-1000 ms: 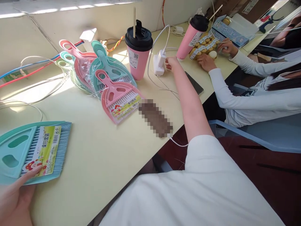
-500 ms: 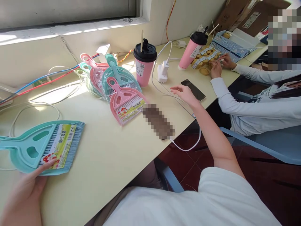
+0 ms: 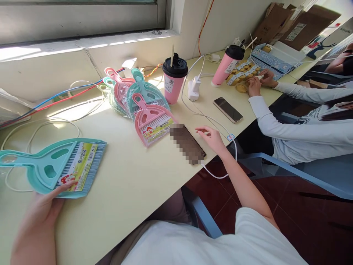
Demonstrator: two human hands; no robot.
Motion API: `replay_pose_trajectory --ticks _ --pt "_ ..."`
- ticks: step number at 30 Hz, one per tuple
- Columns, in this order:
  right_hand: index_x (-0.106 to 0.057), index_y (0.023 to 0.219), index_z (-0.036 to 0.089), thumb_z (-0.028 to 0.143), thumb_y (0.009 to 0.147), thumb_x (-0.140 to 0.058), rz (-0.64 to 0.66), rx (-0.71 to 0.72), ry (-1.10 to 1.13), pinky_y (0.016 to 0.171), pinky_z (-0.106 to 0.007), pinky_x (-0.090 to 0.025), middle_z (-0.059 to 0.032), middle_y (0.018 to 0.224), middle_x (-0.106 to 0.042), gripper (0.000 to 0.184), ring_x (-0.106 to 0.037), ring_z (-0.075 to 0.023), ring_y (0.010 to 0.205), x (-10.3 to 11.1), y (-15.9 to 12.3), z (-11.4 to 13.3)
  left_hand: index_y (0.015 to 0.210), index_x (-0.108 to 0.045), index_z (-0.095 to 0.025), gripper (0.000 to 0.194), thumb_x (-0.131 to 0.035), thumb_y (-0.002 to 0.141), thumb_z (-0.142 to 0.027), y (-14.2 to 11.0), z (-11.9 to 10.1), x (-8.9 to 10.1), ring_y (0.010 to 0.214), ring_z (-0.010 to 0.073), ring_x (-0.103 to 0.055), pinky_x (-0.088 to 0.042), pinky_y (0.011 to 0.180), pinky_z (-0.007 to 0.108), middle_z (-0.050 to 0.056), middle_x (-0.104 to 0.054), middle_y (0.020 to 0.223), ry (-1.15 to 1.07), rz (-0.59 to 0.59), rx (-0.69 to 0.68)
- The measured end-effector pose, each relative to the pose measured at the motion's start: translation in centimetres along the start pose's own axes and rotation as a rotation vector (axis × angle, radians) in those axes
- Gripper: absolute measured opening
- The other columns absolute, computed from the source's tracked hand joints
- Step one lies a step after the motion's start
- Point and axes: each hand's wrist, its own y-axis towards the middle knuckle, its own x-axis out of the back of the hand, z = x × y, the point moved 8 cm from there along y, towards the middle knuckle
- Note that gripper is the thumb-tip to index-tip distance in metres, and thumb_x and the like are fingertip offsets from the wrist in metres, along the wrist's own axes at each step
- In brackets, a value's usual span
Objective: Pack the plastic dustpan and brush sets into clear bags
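Observation:
At the left, my left hand [image 3: 53, 200] grips the lower edge of a teal dustpan and brush set [image 3: 45, 167], thumb on its printed card, fingers hidden underneath. My right hand [image 3: 211, 138] hangs over the table with fingers apart and nothing in them. Just left of it lies a phone [image 3: 190, 145], partly blurred out, with a white cable plugged into its near end. A pink dustpan and brush set [image 3: 150, 119] in clear wrap lies beyond that phone. Behind it are more wrapped sets, including a teal one [image 3: 145, 90].
Two pink cups [image 3: 172, 86] with black lids stand at the back near a white charger [image 3: 193, 88]. Another phone [image 3: 228, 109] lies to the right. A co-worker's hands [image 3: 255, 85] are among small yellow containers [image 3: 239, 75]. Blue boxes [image 3: 273, 60] and cartons [image 3: 302, 29] are farther off.
My right hand has moved back from beside the far phone toward the near, cable-connected phone. My left hand still holds the teal set. The view has shifted slightly.

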Motion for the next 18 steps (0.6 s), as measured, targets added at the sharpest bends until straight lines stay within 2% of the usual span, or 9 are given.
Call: replay_pose_trajectory --ticks 3,5,8,10,11,14,16,18 --pt "-0.079 0.103 0.027 0.039 0.095 -0.059 0.051 0.022 0.107 0.082 -0.039 -0.059 -0.0093 0.107 -0.080 0.025 -0.075 -0.0263 0.102 -1.5 -0.4 3.1 0.109 -0.073 -0.022 0.079 -0.095 0.035 -0.005 0.4 -0.5 -0.1 0.130 0.0354 -0.067 -0.068 0.078 0.020 0.003 -0.081 0.117 -0.004 0.038 -0.042" --pt "-0.079 0.107 0.027 0.042 0.097 -0.058 0.127 0.082 0.190 0.090 -0.039 -0.059 -0.0079 0.112 -0.079 0.027 -0.073 -0.0255 0.107 -4.1 -0.4 6.6 0.114 -0.070 -0.021 0.088 -0.096 0.031 -0.005 0.7 -1.2 -0.6 0.124 0.0351 -0.070 -0.067 0.075 0.021 0.003 -0.082 0.113 0.009 0.073 -0.048" --pt "-0.075 0.122 0.031 0.048 0.096 -0.065 0.243 0.249 0.320 0.101 -0.040 -0.057 -0.0059 0.134 -0.071 0.033 -0.063 -0.0272 0.130 -10.1 0.0 13.3 0.117 -0.068 -0.017 0.097 -0.097 0.026 -0.006 1.0 -2.6 -2.5 0.119 0.0389 -0.071 -0.066 0.067 0.022 0.007 -0.082 0.110 0.085 0.193 -0.018" --pt "-0.070 0.131 0.031 0.052 0.087 -0.078 0.334 0.327 0.388 0.110 -0.043 -0.053 -0.0062 0.146 -0.065 0.049 -0.052 -0.0304 0.143 -15.1 0.6 17.3 0.116 -0.069 -0.014 0.096 -0.097 0.025 -0.005 1.0 -3.7 -4.0 0.121 0.0404 -0.069 -0.065 0.070 0.023 0.010 -0.082 0.113 0.128 0.292 -0.024" --pt "-0.069 0.133 0.031 0.053 0.082 -0.084 0.396 0.330 0.411 0.112 -0.045 -0.052 -0.0067 0.145 -0.065 0.058 -0.050 -0.0321 0.145 -17.7 0.9 18.8 0.116 -0.069 -0.013 0.095 -0.097 0.025 -0.005 0.9 -4.2 -4.7 0.122 0.0403 -0.069 -0.065 0.072 0.023 0.012 -0.081 0.114 0.135 0.339 -0.037" --pt "-0.072 0.129 0.025 0.053 0.072 -0.092 0.658 0.269 0.476 0.108 -0.043 -0.054 -0.0084 0.129 -0.073 0.067 -0.060 -0.0322 0.132 -24.7 0.8 21.4 0.117 -0.069 -0.010 0.088 -0.097 0.034 -0.007 0.4 -5.0 -6.1 0.121 0.0380 -0.070 -0.065 0.079 0.024 0.013 -0.081 0.114 0.112 0.445 -0.088" --pt "-0.074 0.122 0.020 0.055 0.073 -0.091 0.763 0.220 0.547 0.101 -0.039 -0.058 -0.0078 0.116 -0.077 0.063 -0.067 -0.0288 0.118 -27.3 0.4 21.5 0.118 -0.069 -0.009 0.083 -0.096 0.041 -0.009 0.1 -4.9 -6.3 0.119 0.0363 -0.071 -0.064 0.085 0.027 0.012 -0.081 0.111 0.080 0.474 -0.095" --pt "-0.075 0.118 0.019 0.056 0.074 -0.090 0.800 0.185 0.630 0.096 -0.036 -0.060 -0.0059 0.109 -0.078 0.059 -0.070 -0.0254 0.110 -28.5 -0.1 20.9 0.119 -0.068 -0.009 0.080 -0.096 0.043 -0.009 0.1 -4.5 -6.0 0.116 0.0355 -0.073 -0.064 0.088 0.028 0.011 -0.081 0.109 0.060 0.478 -0.094"
